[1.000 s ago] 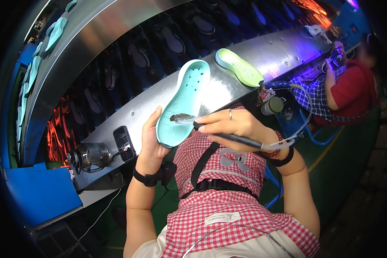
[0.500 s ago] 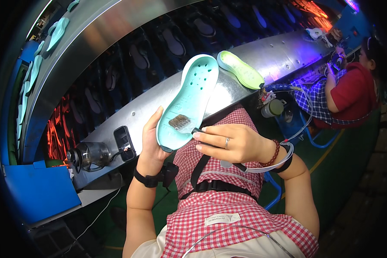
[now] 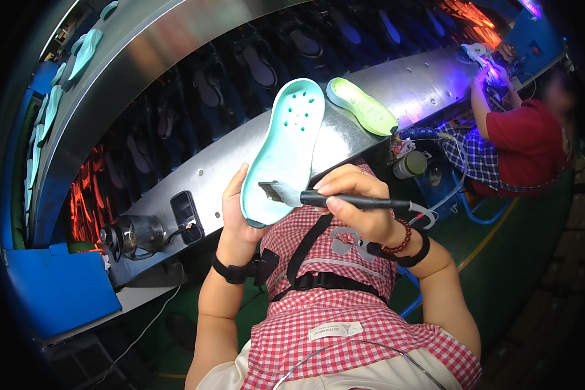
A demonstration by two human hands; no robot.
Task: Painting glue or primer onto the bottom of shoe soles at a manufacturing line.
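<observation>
A mint-green shoe sole (image 3: 281, 153) with several small holes at its far end is tilted up in front of me. Its near left rim is gripped by my left hand (image 3: 235, 205), the thumb lying along the edge. My right hand (image 3: 361, 198) is closed around the black handle of a flat brush (image 3: 354, 201). The brown bristles lie against the inside of the sole near its heel, and a thin hose runs from the handle's end. Beyond the sole, a yellow-green shoe sole (image 3: 364, 107) rests on the metal bench.
The metal bench (image 3: 422, 84) curves beside a dark rack holding several soles. A glass pot (image 3: 140, 235) and a black tray (image 3: 187, 218) stand at left. To the right are a lidded jar (image 3: 411, 164) and a seated co-worker (image 3: 526, 143). More mint soles (image 3: 84, 53) lie far left.
My right hand has turned, bringing the brush handle into full view with the bristles still on the sole. The sole has shifted slightly. The co-worker's arms have reached out toward the bench.
</observation>
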